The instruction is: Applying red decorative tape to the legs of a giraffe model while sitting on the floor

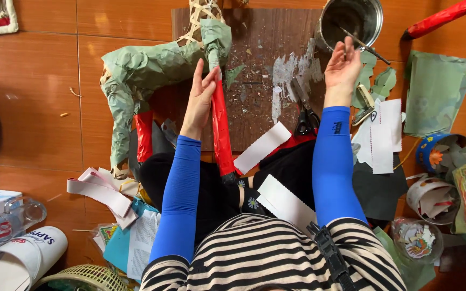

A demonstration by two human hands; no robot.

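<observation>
Red paper strip (pixel 221 126) against left hand (pixel 200 94), right hand (pixel 342 67) over metal pot (pixel 350 21)
</observation>
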